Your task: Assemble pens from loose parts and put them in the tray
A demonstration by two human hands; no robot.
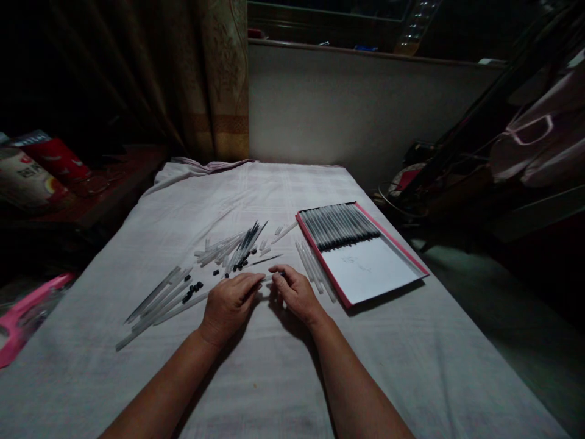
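Head view: box (325, 268) with red edges lies open on the white cloth (274, 390); a row of pens (340, 225) fills its far half, white bottom bare in the near half. Both hands are left of the box, toward its near end. Left hand (231, 305): fingers bent, nearly closed, fingertips pinching one end of a thin clear pen (269, 278). Right hand (296, 294), nearer the box: fingers curled, thumb and fingers closed on the pen's other end, which looks dark. Pen sits between the hands, left of the box; exact grip partly hidden.

Clear tubes (315, 271) lie just beside the box's left edge. Farther left of the box: bunch of dark refills (249, 247), small clear caps (264, 247), scattered black plugs (196, 286), then more tubes (159, 305) lying slantwise. Pink handle (31, 311) well left of the box. Curtain (219, 91) and wall (342, 110) beyond the box.
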